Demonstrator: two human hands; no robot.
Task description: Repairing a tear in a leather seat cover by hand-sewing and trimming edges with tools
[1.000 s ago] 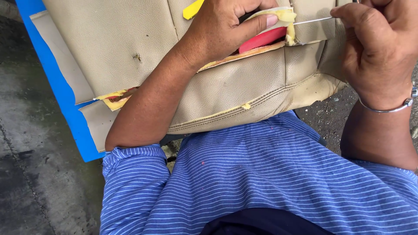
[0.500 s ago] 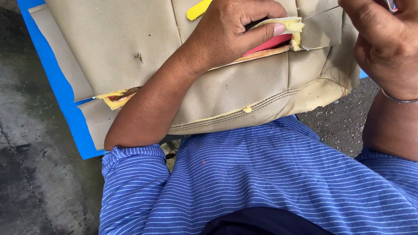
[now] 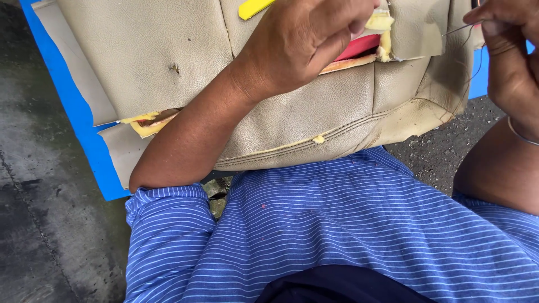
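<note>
Left hand [image 3: 306, 47] lies palm-down on the beige seat cover [image 3: 303, 120], fingers curled and pressing the torn edge near the top of the view; the fingertips pinch a bit of yellow foam [image 3: 380, 22] at the tear, so this hand is closed on the cover material. Right hand [image 3: 508, 50] sits at the upper right edge of the view, partly cut off, fingers drawn narrow together around a thin needle [image 3: 460, 28] whose tip points left toward the tear; a dark thread [image 3: 477, 62] hangs from it in a loose curve over the cover's right side. A thin metal bangle [image 3: 519, 134] circles the right wrist. The tear itself shows a red layer [image 3: 365, 47] beneath the beige skin, just beside the left fingertips. The seat cover rests across the person's lap, its stitched lower seam running just above the blue striped shirt [image 3: 337, 224]. A second rip [image 3: 149, 120] with yellow foam showing lies at the cover's left side, well apart from both hands. A small dark puncture [image 3: 175, 68] marks the upper left panel. A yellow strip [image 3: 255, 8] lies at the top edge, near the left wrist. Under the cover is a blue sheet [image 3: 84, 123], and beneath that a grey concrete floor [image 3: 39, 224].
</note>
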